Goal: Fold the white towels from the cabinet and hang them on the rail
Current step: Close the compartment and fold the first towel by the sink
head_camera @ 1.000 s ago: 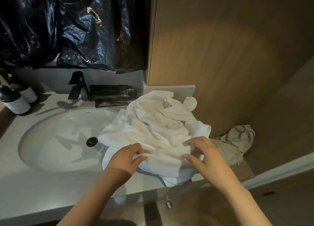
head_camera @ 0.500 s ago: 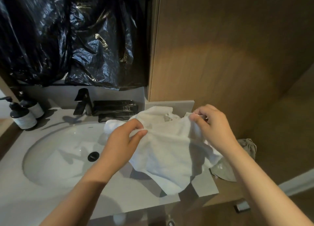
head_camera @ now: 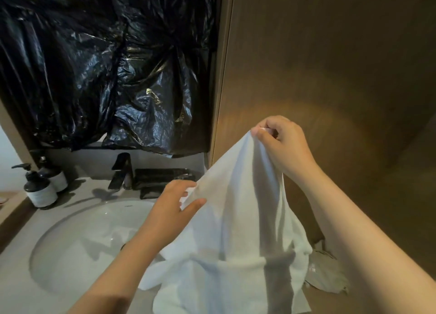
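Note:
A white towel (head_camera: 236, 231) hangs lifted over the right side of the grey vanity counter (head_camera: 21, 273), its lower part still bunched on the counter. My right hand (head_camera: 280, 146) pinches the towel's top corner, held high in front of the wooden cabinet wall (head_camera: 330, 65). Lower and to the left, my left hand (head_camera: 174, 207) holds the towel's edge between thumb and fingers. No rail is in view.
An oval white sink (head_camera: 77, 245) with a black faucet (head_camera: 121, 172) lies left of the towel. Two dark pump bottles (head_camera: 42, 186) stand at the far left. Black plastic sheeting (head_camera: 106, 65) covers the wall above. A grey cloth (head_camera: 328, 273) lies right of the towel.
Both hands raised the towel off the counter. My right hand rose high with a corner; the left hand followed along the edge. The view tilted upward.

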A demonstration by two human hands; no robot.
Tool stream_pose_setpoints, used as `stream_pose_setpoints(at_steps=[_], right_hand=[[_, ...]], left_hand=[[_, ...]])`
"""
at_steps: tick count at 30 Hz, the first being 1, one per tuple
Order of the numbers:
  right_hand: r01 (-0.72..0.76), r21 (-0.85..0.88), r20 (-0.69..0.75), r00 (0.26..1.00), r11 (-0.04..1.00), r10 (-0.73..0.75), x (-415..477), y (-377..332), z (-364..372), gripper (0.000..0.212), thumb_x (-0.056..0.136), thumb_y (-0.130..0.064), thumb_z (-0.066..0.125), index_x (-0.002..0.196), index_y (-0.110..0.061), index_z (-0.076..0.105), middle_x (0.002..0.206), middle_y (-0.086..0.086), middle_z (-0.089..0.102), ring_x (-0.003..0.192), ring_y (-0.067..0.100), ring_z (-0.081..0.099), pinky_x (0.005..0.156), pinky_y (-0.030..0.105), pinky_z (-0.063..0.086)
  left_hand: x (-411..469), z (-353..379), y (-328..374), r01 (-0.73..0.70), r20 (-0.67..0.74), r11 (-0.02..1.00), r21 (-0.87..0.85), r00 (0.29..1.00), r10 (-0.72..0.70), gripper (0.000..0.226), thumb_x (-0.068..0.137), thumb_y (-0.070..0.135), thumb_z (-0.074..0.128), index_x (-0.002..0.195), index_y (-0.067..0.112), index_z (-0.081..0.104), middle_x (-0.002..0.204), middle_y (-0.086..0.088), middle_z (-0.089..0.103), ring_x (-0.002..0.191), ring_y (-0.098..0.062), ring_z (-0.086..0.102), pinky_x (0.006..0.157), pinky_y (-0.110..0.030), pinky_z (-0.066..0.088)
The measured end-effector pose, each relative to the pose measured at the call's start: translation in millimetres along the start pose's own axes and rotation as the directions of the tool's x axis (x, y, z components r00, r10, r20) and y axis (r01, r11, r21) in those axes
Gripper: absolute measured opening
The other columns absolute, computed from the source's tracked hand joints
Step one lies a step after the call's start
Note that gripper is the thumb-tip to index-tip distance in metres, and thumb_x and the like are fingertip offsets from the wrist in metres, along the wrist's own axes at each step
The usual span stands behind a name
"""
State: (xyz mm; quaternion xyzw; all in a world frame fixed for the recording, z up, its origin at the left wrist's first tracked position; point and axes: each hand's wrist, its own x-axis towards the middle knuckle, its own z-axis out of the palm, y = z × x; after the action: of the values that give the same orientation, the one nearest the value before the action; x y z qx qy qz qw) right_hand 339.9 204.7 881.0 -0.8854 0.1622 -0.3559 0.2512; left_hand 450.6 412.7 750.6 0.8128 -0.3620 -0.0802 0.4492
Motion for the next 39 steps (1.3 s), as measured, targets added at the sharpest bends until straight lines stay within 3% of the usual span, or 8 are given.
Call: stream_pose_setpoints(at_steps=[6, 10, 13, 19, 25, 31, 35, 39], right_hand=[[-0.004, 0.003, -0.012, 1.000, 1.000, 0.004, 5.2, -6.9, -1.1, 0.021, 0.095, -0.024, 0.060, 0.081, -0.009, 0.065, 0.088, -0.005, 0.061, 0.080, 0.003, 0.054, 0.062, 0.001, 0.035], [-0.028, 0.005, -0.017, 0.999, 1.000, 0.028, 6.0, -5.7, -1.1, 0.019, 0.095, -0.025, 0.060, 0.080, -0.015, 0.063, 0.089, -0.010, 0.058, 0.082, 0.004, 0.055, 0.062, -0.001, 0.037], [-0.025, -0.009, -0.046, 0.999, 1.000, 0.024, 6.6, -1.8, -3.9, 0.023, 0.095, -0.026, 0.060, 0.073, -0.020, 0.059, 0.087, -0.011, 0.058, 0.081, 0.004, 0.055, 0.063, -0.001, 0.037], [-0.038, 0.011, -0.220, 0.975, 0.999, 0.040, 28.5, -3.8, -25.5, 0.028, 0.096, -0.029, 0.058, 0.073, -0.014, 0.058, 0.085, -0.009, 0.060, 0.082, 0.004, 0.057, 0.064, 0.000, 0.039], [0.003, 0.119, -0.359, 0.932, 0.993, 0.040, 48.1, -19.6, -47.6, 0.020, 0.096, -0.029, 0.056, 0.087, -0.017, 0.067, 0.091, -0.005, 0.064, 0.087, 0.011, 0.062, 0.073, 0.018, 0.051], [-0.155, 0.051, -0.103, 0.982, 0.987, 0.159, 10.3, 15.1, -38.7, 0.022, 0.096, -0.034, 0.057, 0.105, -0.018, 0.069, 0.102, -0.002, 0.066, 0.095, 0.012, 0.062, 0.072, 0.018, 0.047], [-0.314, -0.008, 0.106, 0.944, 0.950, 0.313, -41.7, 60.8, -25.9, 0.047, 0.095, -0.038, 0.060, 0.139, -0.022, 0.051, 0.138, -0.002, 0.054, 0.108, 0.007, 0.053, 0.073, 0.012, 0.040], [-0.454, 0.002, 0.193, 0.875, 0.891, 0.445, -97.8, 95.5, -17.2, 0.057, 0.092, -0.042, 0.062, 0.144, -0.028, 0.043, 0.146, -0.007, 0.043, 0.090, -0.006, 0.052, 0.064, 0.006, 0.041]], left_hand=[[16.4, 0.9, 6.3, 0.039, 0.102, 0.998, 0.045, 0.994, -0.043, 0.067, 0.084, 0.053, 0.064, 0.143, 0.032, 0.039, 0.133, 0.017, 0.046, 0.119, -0.009, 0.050, 0.100, -0.035, 0.046], [26.0, 6.0, 10.8, -0.019, 0.070, 0.986, 0.164, 0.998, 0.008, 0.012, 0.090, 0.038, 0.064, 0.096, 0.029, 0.063, 0.093, 0.011, 0.061, 0.083, -0.010, 0.056, 0.069, -0.021, 0.042], [28.8, 5.8, 14.0, -0.039, -0.016, 0.985, 0.169, 0.999, 0.042, 0.036, 0.093, 0.030, 0.061, 0.060, 0.029, 0.047, 0.059, 0.008, 0.047, 0.058, -0.009, 0.047, 0.051, -0.019, 0.029], [49.1, -19.9, 46.0, -0.130, -0.146, 0.991, 0.032, 0.980, 0.133, 0.025, 0.093, 0.028, 0.061, 0.070, 0.018, 0.061, 0.065, -0.003, 0.061, 0.061, -0.009, 0.062, 0.055, -0.012, 0.042], [64.2, -47.0, 91.1, -0.230, -0.337, 0.969, -0.089, 0.922, 0.188, 0.028, 0.093, 0.030, 0.060, 0.069, 0.017, 0.060, 0.066, -0.001, 0.061, 0.064, -0.012, 0.062, 0.058, -0.007, 0.043], [52.6, -24.6, 74.8, -0.153, -0.225, 0.987, 0.047, 0.961, 0.159, 0.028, 0.096, 0.028, 0.055, 0.075, 0.011, 0.060, 0.071, -0.005, 0.060, 0.063, -0.015, 0.051, 0.058, -0.025, 0.039], [34.5, 6.0, 43.8, -0.068, -0.038, 0.987, 0.148, 0.997, 0.074, 0.025, 0.096, 0.030, 0.055, 0.081, 0.011, 0.062, 0.074, -0.001, 0.058, 0.068, -0.016, 0.051, 0.057, -0.026, 0.034], [9.7, 40.1, 25.7, -0.093, 0.146, 0.983, 0.157, 0.987, 0.070, 0.023, 0.092, 0.034, 0.061, 0.072, 0.027, 0.054, 0.075, 0.008, 0.054, 0.075, -0.011, 0.049, 0.060, -0.014, 0.031]])
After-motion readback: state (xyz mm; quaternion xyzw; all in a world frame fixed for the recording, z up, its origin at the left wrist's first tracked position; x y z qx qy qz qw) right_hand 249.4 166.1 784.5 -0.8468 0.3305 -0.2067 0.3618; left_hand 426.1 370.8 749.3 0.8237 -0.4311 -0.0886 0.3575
